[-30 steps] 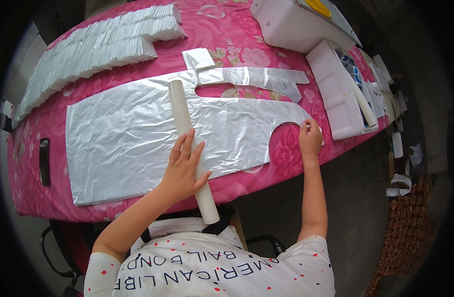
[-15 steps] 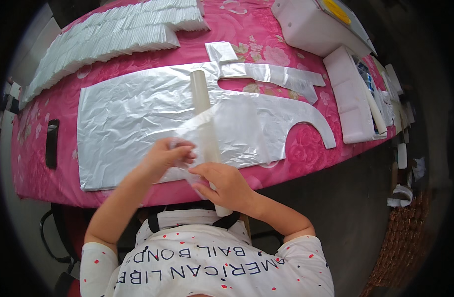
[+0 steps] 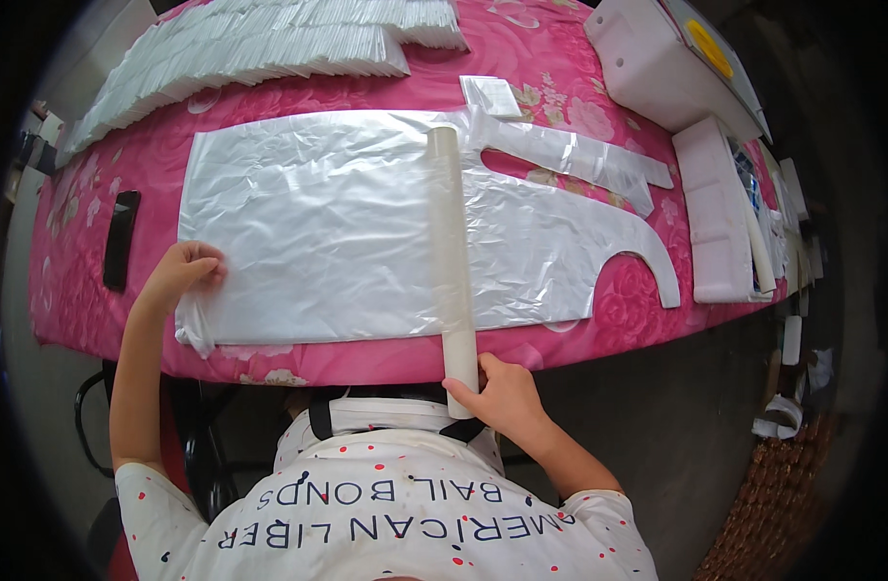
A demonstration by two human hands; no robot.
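Observation:
A stack of thin, shiny translucent plastic aprons [image 3: 328, 242] lies spread on the table, with curved cutouts and straps toward the right. My left hand [image 3: 187, 271] is at the left end, fingers pinched on the edge of the top film; a crumpled bit hangs below it. Across the middle of the aprons lies a long whitish tube [image 3: 447, 203], its near end sticking out past the table edge. My right hand [image 3: 507, 399] grips that near end, thumb on top. A small folded white packet [image 3: 491, 97] rests beyond the straps.
Rows of folded white plastic packets [image 3: 299, 44] fill the far left. A black phone-like object [image 3: 121, 240] lies at the left. On the right stand a white foam box [image 3: 647, 58] and an open foam tray [image 3: 712, 213]. The pink flowered tablecloth [image 3: 86, 320] covers the table.
My left hand has moved away to the left end of the aprons. My right hand has moved down to the tube's near end. The film lifted over the tube now lies flat.

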